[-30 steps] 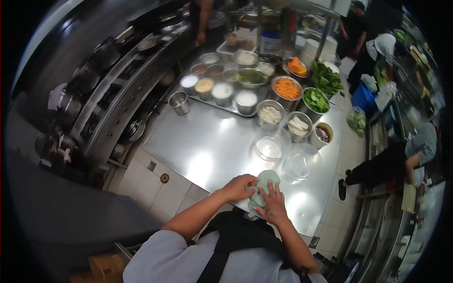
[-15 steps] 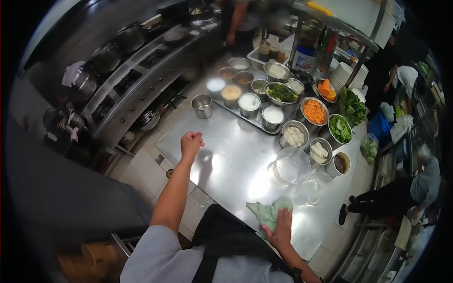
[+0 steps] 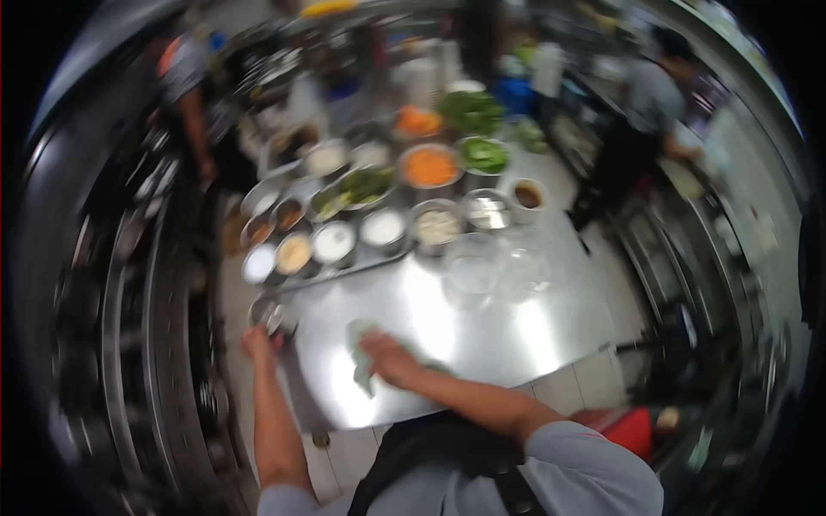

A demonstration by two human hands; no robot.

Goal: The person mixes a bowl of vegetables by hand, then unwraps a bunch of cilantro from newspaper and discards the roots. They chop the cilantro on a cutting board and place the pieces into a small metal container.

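Note:
My right hand point(image 3: 389, 359) presses a light green cloth point(image 3: 362, 365) onto the steel tabletop point(image 3: 439, 318), fingers over its top. Part of the cloth trails behind under my forearm. At the table's left edge, my left hand point(image 3: 261, 341) is right at the near side of a small round metal container point(image 3: 268, 313). Its fingers are smeared by motion, so I cannot tell how they are closed. Two clear plastic bowls point(image 3: 471, 268) stand on the table to the right, beyond the cloth.
Metal pots of white powder point(image 3: 334, 242), shredded carrot point(image 3: 430, 165), leafy greens point(image 3: 484, 155) and pale chunks point(image 3: 437, 225) crowd the table's far side. Some stand on a metal tray point(image 3: 348, 273). One person point(image 3: 194, 103) stands at the far left, another point(image 3: 645, 112) at the right counter.
My right hand has slid the cloth leftward across the tabletop. My left hand has moved forward to the small metal container. The view has turned to the right.

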